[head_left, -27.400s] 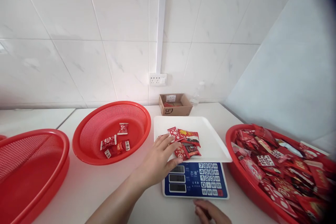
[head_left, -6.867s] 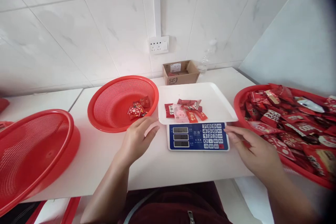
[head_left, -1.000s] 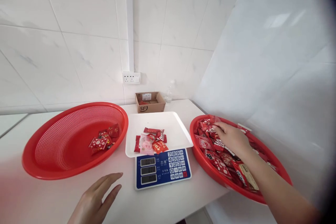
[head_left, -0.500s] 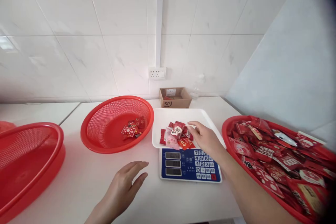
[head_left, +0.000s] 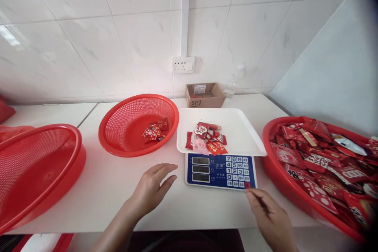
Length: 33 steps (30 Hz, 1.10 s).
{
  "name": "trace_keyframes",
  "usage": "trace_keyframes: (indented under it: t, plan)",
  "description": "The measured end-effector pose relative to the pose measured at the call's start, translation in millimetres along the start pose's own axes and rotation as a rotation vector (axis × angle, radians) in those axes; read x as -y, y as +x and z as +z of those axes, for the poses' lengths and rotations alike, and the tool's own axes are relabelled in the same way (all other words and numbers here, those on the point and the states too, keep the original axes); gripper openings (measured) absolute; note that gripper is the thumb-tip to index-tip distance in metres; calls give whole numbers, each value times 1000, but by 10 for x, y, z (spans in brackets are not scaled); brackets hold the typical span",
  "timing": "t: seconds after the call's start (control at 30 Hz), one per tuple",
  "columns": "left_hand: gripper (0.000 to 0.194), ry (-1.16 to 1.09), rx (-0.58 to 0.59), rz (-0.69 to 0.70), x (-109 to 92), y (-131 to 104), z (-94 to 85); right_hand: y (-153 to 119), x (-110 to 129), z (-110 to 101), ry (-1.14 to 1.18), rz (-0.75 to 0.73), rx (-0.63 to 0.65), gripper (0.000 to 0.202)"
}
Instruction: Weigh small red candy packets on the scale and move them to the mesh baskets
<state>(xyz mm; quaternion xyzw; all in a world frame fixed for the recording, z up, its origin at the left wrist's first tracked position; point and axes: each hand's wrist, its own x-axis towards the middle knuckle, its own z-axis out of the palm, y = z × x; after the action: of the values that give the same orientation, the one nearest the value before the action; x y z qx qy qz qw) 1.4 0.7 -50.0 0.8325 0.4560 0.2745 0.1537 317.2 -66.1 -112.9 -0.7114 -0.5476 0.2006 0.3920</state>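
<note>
Several red and pink wrapped packets [head_left: 201, 134] lie in a loose pile on the white tray [head_left: 242, 130] of a blue-fronted digital scale [head_left: 220, 168]. My left hand [head_left: 155, 185] hovers over the white table to the left of the scale, thumb and fingers apart, holding nothing. At the scale's lower right corner is my right hand [head_left: 267, 212], its fingertips beside the red key and its fingers curled. Whether something small is between those fingers cannot be made out.
A red basket [head_left: 113, 141] with a few packets stands left of the scale, and another red basket [head_left: 78, 145] at the far left. A red basket heaped with packets [head_left: 325, 169] is at the right. Behind are an SF cardboard box [head_left: 206, 103] and a clear bottle [head_left: 232, 83].
My right hand has moved off the packets on the tray, back to the scale's lower right corner. One more packet shows at the back of the pile. The camera view has tilted downward.
</note>
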Motion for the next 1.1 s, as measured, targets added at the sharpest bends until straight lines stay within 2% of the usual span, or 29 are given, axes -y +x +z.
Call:
trace_keyframes:
  t: [0.13,0.23,0.33,0.4,0.5,0.6,0.73,0.83,0.97,1.1]
  plan:
    - [26,12,4,0,-40,-14,-10,-120,174,248,69,-175,197,31]
    - [25,27,0,-18,-35,-68,-27,-113,306,345,84,-312,295,33]
    - [25,43,-8,-19,-44,-77,-61,-116,342,397,71,-379,352,33]
    - [25,44,-14,6,-80,-4,-98,-137,325,427,65,-386,391,32]
    - [26,1,-28,92,-175,260,-141,-177,280,469,73,-391,421,31]
    - [29,-45,-2,200,-280,658,-92,-196,248,489,108,-405,423,30]
    - [48,5,139,268,-399,1209,149,-192,226,483,165,-392,428,30]
    - [66,108,286,227,-484,1524,341,-187,200,480,170,-396,445,29]
    - [83,217,439,159,-563,1752,470,-184,152,492,171,-422,455,27]
    - [91,278,512,167,-545,1811,520,-183,98,505,179,-455,464,24]
